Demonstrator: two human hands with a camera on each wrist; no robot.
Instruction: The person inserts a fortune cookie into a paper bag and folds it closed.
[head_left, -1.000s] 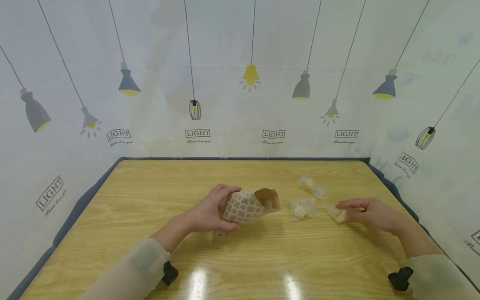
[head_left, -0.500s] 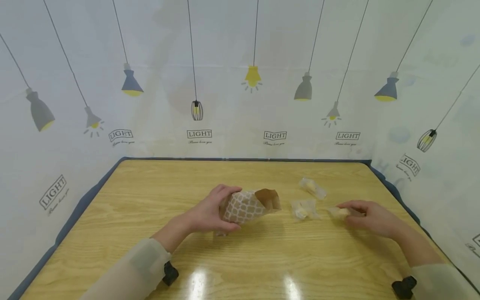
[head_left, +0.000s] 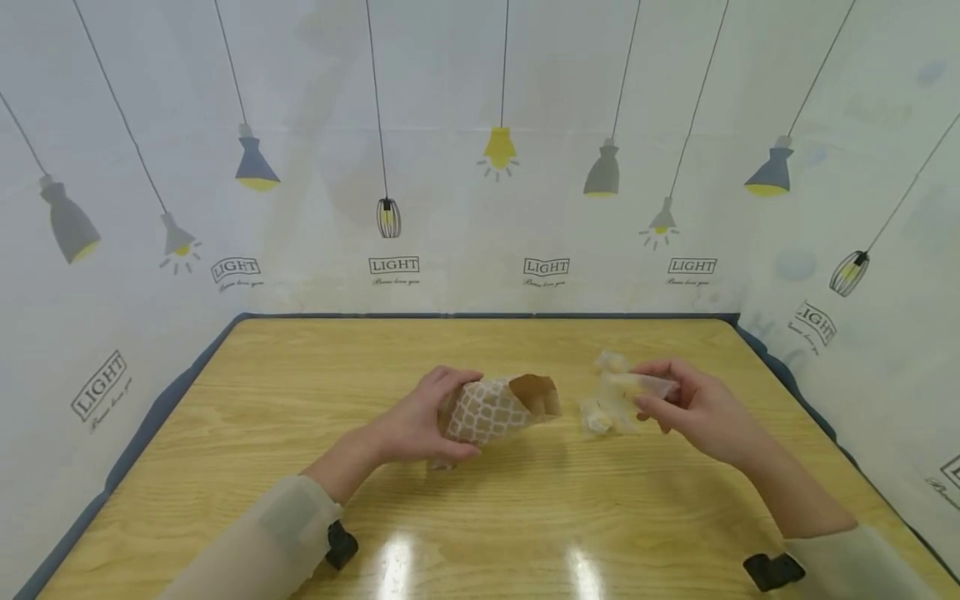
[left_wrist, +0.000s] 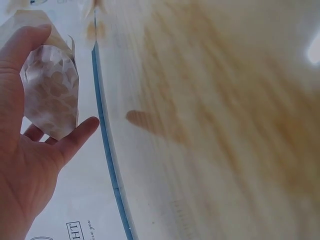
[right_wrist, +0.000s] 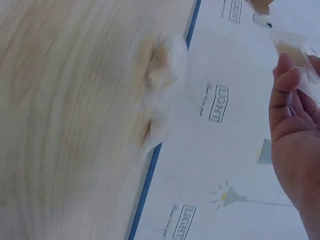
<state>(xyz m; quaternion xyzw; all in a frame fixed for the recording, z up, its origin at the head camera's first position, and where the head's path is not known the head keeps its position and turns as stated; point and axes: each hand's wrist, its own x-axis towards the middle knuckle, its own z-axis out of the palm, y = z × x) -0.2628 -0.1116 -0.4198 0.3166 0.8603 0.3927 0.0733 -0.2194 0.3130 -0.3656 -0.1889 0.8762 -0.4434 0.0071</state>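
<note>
We grip a patterned paper bag (head_left: 487, 412) in our left hand (head_left: 408, 423), its gaping mouth turned toward our right hand (head_left: 701, 412), which pinches a clear packet (head_left: 633, 386) between the bag and our palm, near two loose packets (head_left: 600, 418). We judge the bag light and easily crushed, best cupped round its middle with little squeeze; the packet looks light, its wrapper perhaps slippery, so we would hold it by the wrapper's edge. Beneath lies a glossy wood-grain table (head_left: 300, 375), walled by pale sheets (head_left: 442, 83) printed with hanging lamps.
</note>
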